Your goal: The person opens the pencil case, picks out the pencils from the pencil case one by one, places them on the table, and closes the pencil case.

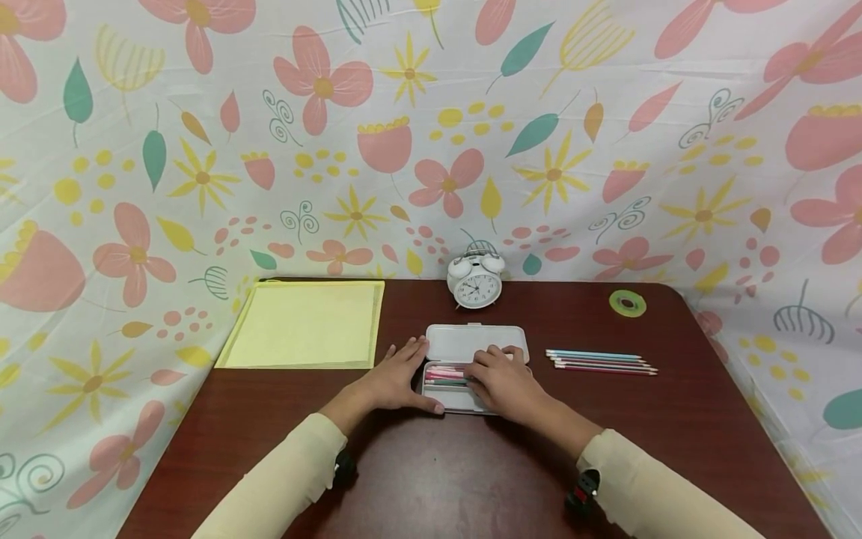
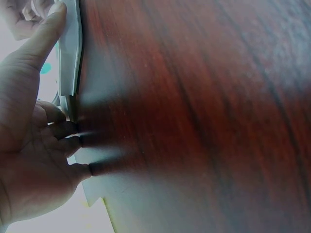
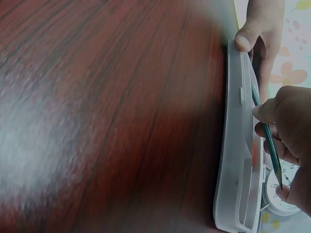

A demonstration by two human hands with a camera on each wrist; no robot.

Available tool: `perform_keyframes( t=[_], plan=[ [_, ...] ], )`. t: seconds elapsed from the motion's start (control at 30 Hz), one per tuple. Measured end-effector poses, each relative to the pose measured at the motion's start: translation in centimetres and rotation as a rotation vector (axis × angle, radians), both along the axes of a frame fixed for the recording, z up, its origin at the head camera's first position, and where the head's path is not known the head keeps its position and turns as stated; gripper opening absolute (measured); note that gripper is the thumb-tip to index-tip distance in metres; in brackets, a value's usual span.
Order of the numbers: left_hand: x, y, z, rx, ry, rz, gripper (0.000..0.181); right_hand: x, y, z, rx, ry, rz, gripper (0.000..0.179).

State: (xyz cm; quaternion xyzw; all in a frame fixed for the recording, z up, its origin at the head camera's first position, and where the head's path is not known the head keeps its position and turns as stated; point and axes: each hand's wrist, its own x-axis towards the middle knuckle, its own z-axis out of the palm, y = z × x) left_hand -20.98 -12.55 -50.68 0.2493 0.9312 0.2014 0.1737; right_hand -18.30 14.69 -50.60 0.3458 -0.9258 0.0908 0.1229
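A white pencil case (image 1: 474,344) lies opened on the table, its lid folded back toward the clock. Several pencils (image 1: 446,373) in pink, red and green show in its left part. My left hand (image 1: 392,379) rests at the case's left end with fingers spread and fairly straight; its thumb touches the front corner. Over the right part of the case is my right hand (image 1: 508,385). In the right wrist view, it pinches a dark green pencil (image 3: 272,150) between thumb and fingers, low over the tray. The right palm hides part of the tray in the head view.
Several pencils (image 1: 599,361) lie side by side right of the case. Behind it stands a white alarm clock (image 1: 477,288). A green tape roll (image 1: 628,303) lies at the back right, and yellow paper sheets (image 1: 303,326) at the back left of the brown table (image 1: 431,486).
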Motion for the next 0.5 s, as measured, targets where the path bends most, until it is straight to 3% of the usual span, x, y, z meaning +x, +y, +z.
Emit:
perform_keyframes(
  t=[0.5],
  plan=[
    [0.06, 0.05, -0.04, -0.007, 0.006, 0.000, 0.137, -0.28, -1.15, 0.17, 0.035, -0.008, -0.015, 0.011]
  ],
)
